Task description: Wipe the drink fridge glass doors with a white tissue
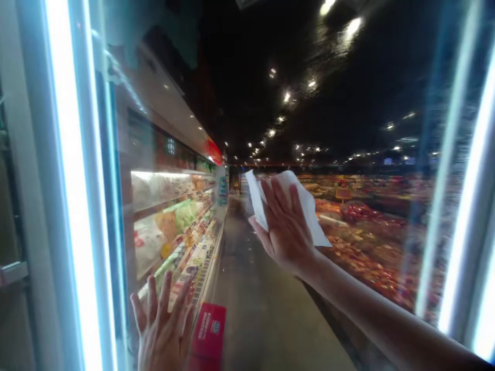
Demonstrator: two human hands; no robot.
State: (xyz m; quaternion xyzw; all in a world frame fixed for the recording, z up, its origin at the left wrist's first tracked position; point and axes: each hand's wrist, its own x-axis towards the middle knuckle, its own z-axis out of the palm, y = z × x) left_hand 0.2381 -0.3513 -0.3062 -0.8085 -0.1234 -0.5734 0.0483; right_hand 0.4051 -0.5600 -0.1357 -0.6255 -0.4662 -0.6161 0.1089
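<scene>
My right hand (286,224) presses flat against a glass door (240,103) with its fingers spread. A crumpled white paper towel (309,211) lies between the palm and the glass, sticking out past the fingers on both sides. Lower down on the left, my left hand (162,330) rests open on the same pane, holding nothing. Right beside its fingers is a red card (209,330). My bare right forearm runs in from the lower right corner.
Bright lit door frames (73,180) stand at both sides of the pane. Shelves of packaged food (166,226) and a long aisle floor (263,309) appear through or reflected in the glass, with a colourful produce display (359,232) on the right.
</scene>
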